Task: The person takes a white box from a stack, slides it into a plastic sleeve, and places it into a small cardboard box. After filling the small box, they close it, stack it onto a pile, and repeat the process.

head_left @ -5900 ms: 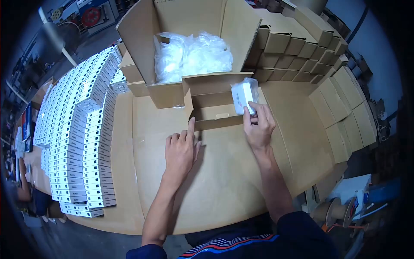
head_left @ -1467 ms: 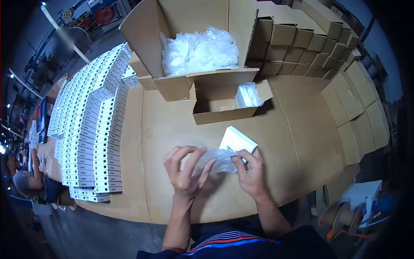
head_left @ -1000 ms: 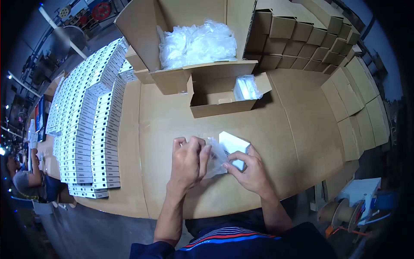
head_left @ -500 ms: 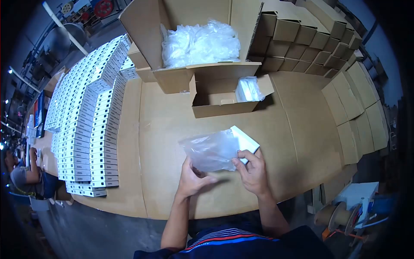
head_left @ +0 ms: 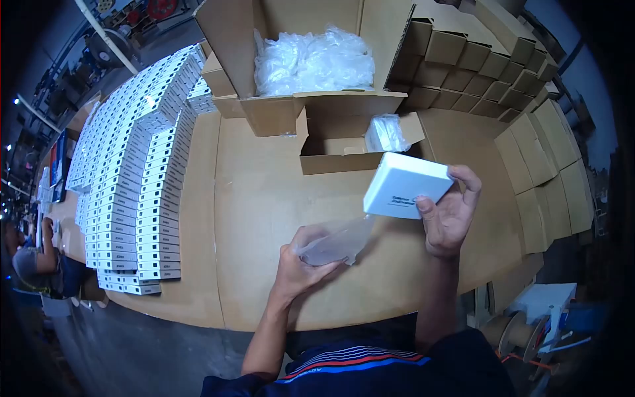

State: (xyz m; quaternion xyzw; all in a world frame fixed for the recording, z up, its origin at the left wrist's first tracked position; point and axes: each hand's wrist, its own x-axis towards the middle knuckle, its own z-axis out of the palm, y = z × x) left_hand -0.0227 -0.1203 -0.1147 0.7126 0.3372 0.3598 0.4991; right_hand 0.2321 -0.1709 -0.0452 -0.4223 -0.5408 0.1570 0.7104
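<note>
Landmark = small open carton (head_left: pixel 344 163). White box (head_left: pixel 410 185) is on its near side, toward its right end, raised in right hand (head_left: pixel 453 215), thumb on the printed face, fingers at the right edge. Left hand (head_left: pixel 297 268), nearer the body, pinches clear bag (head_left: pixel 337 241) between thumb and fingers. Box sits ahead and right of the left hand, near corner just beside the bag tip, contact unclear. Outline squarish, no obvious long axis. Wrapped piece (head_left: pixel 385 134) in carton's right end. Cardboard-covered desk (head_left: pixel 264 198) under carton, white stacks (head_left: pixel 126 172) left of it, another person (head_left: pixel 46 261) beyond those, workshop behind
</note>
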